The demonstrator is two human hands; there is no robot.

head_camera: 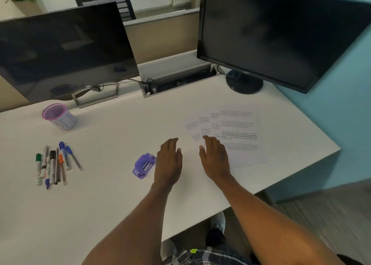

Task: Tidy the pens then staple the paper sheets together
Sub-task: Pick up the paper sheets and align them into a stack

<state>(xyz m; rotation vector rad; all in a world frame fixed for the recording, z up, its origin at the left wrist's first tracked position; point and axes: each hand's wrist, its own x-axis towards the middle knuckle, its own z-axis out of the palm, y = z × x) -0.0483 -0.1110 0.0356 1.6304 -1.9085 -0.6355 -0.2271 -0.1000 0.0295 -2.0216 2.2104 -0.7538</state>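
Note:
Several pens and markers (54, 164) lie in a loose bunch at the left of the white desk (112, 200). Behind them stands an empty pink-rimmed pen cup (59, 116). A purple stapler (144, 165) rests near the desk's middle. Several printed paper sheets (239, 136) are fanned out on the right. My left hand (169, 160) hovers flat just right of the stapler, holding nothing. My right hand (215, 156) is flat too, fingers extended, with its fingertips over the left edge of the sheets.
Two dark monitors stand at the back, one on the left (64, 52) and one on the right (271, 32). A cable tray (176, 80) with wires lies between them. The desk's right edge (291, 176) is close to the sheets.

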